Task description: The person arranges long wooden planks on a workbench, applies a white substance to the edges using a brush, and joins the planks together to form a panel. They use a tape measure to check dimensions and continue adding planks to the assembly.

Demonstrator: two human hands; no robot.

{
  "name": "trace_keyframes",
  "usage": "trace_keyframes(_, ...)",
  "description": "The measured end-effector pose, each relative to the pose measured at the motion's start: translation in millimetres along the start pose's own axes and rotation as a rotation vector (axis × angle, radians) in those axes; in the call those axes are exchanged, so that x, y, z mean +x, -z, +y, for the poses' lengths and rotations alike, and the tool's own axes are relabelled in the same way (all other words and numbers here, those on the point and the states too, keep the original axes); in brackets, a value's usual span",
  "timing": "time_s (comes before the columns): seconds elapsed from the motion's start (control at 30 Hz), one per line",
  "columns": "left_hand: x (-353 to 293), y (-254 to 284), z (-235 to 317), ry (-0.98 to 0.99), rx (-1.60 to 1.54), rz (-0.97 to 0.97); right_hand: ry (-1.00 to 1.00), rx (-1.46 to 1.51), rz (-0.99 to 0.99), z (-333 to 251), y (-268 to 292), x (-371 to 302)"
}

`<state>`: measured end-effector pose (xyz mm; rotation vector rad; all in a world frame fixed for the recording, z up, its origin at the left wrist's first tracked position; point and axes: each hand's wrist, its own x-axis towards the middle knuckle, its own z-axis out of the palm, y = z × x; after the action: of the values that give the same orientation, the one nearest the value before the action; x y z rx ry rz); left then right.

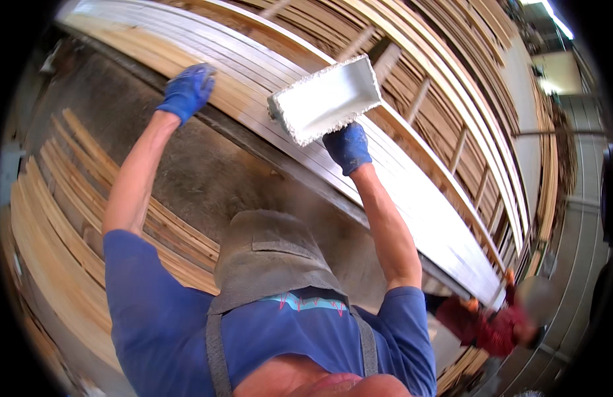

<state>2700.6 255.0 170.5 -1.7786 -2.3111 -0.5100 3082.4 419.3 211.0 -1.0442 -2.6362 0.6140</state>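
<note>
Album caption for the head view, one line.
Blue-gloved right hand holding a crusted white rectangular tray over long pale wooden boards, blue-gloved left hand at their near edge.

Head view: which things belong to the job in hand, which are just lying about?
Apparently in the job:
white-caked tray, held in the right hand
part-whitened boards, left hand at their edge

Apparently just lying about:
loose strips at left
brown timber beyond the boards
</note>
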Motion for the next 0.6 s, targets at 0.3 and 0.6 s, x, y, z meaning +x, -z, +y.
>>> trace_keyframes(0.3, 0.5, 25.0, 19.7, 0.170, -0.092, -0.096, -0.075, 0.390, -0.120, 118.7, 84.3, -143.6)
trace_keyframes(0.6, -11.2, 14.7, 5.9, 0.051, -0.085, 0.064, -0.059, -0.126, -0.218, 144.4, 169.4, -235.9)
